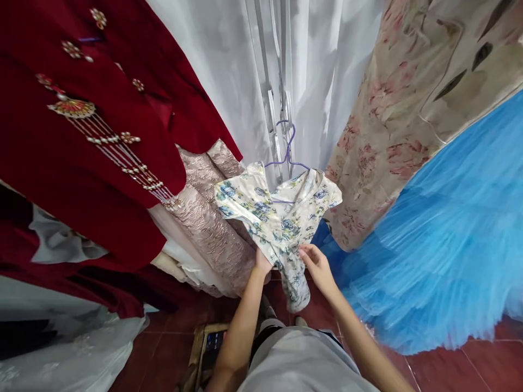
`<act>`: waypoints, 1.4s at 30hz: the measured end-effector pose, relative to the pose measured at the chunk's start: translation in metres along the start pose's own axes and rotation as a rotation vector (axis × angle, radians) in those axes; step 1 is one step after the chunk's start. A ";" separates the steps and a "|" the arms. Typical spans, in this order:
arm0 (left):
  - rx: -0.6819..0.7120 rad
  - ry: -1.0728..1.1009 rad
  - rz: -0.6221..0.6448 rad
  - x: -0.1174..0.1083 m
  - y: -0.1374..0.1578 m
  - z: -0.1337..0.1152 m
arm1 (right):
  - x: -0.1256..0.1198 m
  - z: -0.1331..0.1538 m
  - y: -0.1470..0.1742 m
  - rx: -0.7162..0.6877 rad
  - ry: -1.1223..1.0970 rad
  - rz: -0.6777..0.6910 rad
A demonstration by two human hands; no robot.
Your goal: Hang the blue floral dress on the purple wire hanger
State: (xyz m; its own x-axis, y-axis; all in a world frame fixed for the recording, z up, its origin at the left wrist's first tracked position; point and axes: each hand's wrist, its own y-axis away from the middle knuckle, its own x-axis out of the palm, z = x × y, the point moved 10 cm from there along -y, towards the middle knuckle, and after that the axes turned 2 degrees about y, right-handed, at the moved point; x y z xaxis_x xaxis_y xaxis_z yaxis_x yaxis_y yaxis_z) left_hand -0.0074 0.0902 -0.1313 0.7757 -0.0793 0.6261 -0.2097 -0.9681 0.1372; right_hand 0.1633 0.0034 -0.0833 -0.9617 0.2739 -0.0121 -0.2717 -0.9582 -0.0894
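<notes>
A white short-sleeved floral dress [288,223] with blue and yellow flowers hangs in front of me on a purple wire hanger [288,147]. Its lower part is gathered narrow and dangles below the waist. My left hand [263,262] is closed at the left side of the waist, with its fingers mostly hidden behind the cloth. On the right side of the waist, my right hand [316,262] pinches the fabric between thumb and fingertips.
Red velvet garments [134,109] with beaded ornaments and a pink brocade garment [216,228] hang at left. White curtains [327,71] hang behind. A beige floral dress [376,141] and blue tulle [445,234] crowd the right. A wooden stool [198,348] holding a phone stands on red tiles.
</notes>
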 end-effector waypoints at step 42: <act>0.607 -1.051 0.017 0.091 0.060 -0.033 | 0.020 0.141 -0.081 -0.097 -0.045 0.016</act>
State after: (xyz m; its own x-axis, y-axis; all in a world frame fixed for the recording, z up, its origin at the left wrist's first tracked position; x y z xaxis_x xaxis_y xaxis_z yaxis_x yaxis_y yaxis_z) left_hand 0.0307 0.0324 -0.0405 0.9392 0.0253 -0.3425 -0.1302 -0.8965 -0.4234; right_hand 0.1608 0.0746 0.0643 -0.9672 0.2523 0.0303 -0.2535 -0.9494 -0.1855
